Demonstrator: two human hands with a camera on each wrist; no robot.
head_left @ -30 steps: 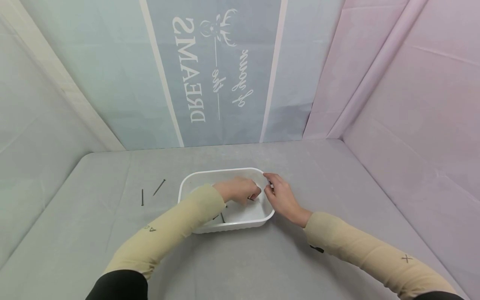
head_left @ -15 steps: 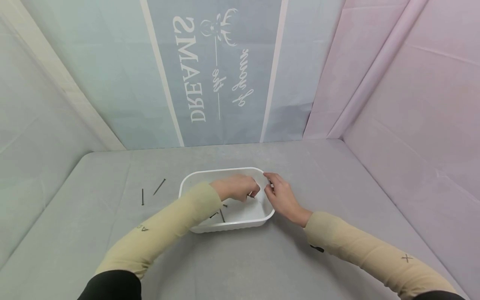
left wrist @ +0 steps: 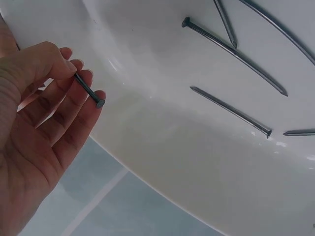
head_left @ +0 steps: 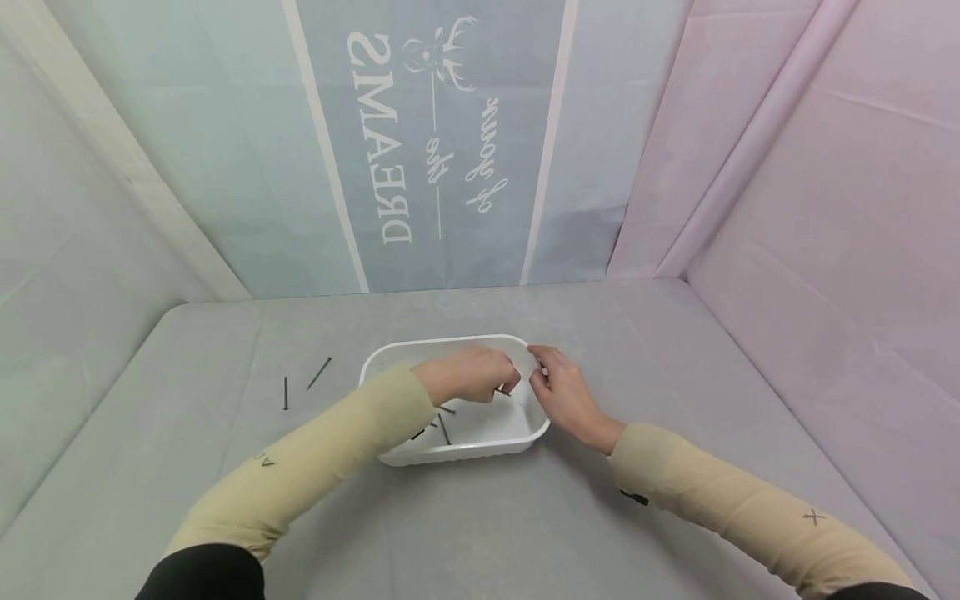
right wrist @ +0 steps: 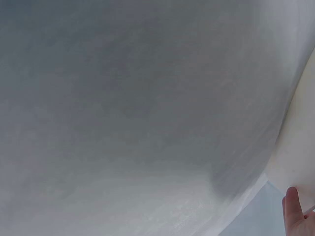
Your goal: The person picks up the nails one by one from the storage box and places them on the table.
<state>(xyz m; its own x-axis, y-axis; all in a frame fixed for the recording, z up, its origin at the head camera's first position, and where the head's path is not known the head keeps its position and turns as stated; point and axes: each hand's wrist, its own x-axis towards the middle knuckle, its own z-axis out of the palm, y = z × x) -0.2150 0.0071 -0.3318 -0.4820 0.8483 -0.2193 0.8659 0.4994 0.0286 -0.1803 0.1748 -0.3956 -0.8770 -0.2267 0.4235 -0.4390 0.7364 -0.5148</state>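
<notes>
A white plastic tub sits mid-table on the grey cloth. My left hand hovers inside it and pinches a dark nail between thumb and fingers. Several more nails lie on the tub's floor. My right hand grips the tub's right rim with thumb and fingers. In the right wrist view only a fingertip and the tub's outer wall show.
Two loose nails lie on the cloth left of the tub. Fabric backdrops close in the table at the back and on both sides.
My left hand has lifted a little inside the tub and drawn slightly left, still pinching the nail. The right hand and the tub have stayed put.
</notes>
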